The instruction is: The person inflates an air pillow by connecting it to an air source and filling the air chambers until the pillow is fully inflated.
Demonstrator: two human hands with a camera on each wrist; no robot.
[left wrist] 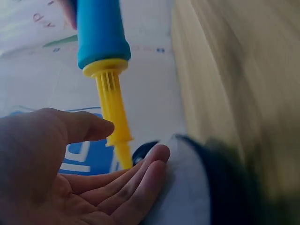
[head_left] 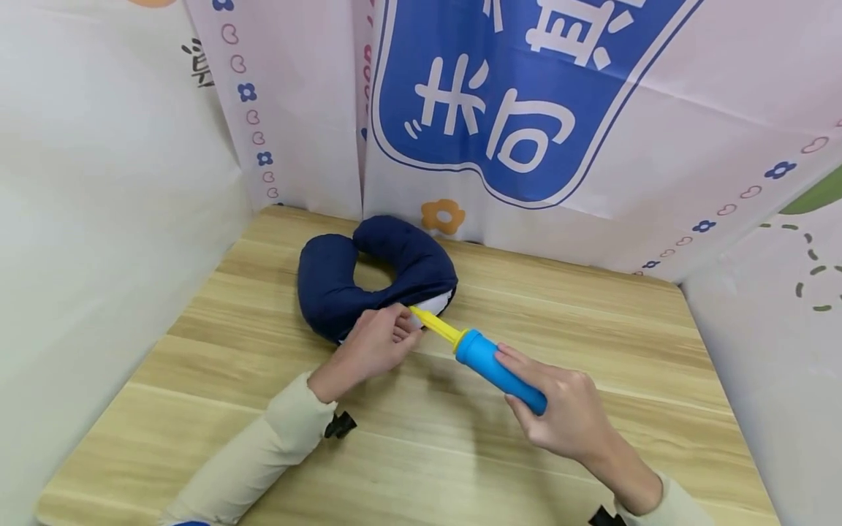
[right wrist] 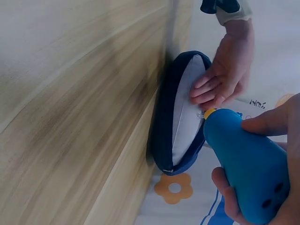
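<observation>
Taking straight ahead of the person as twelve, the U-shaped navy pillow point(head_left: 342, 303) lies toward eleven on the table point(head_left: 559, 321), its gap facing about eleven and its white lining point(head_left: 437, 301) bared along the edge at four to five. The right hand point(head_left: 569, 409) has its fingers wrapped round the blue pump point(head_left: 496, 365), whose yellow nozzle point(head_left: 434, 325) points toward ten, its tip up at the lining. The left hand point(head_left: 376, 336) is at that tip from the seven o'clock side, thumb and lightly bent fingers apart with the nozzle between; a clear bit point(right wrist: 200, 115) shows there, but whether they pinch it I can't tell. That hand blocks part of the pillow's near edge. At twelve, close behind the pillow, hangs a sheet point(head_left: 316, 146) with a blue panel point(head_left: 454, 153) and an orange flower point(head_left: 443, 206). Black clips sit by both cuffs, one point(head_left: 340, 425) at the left.
</observation>
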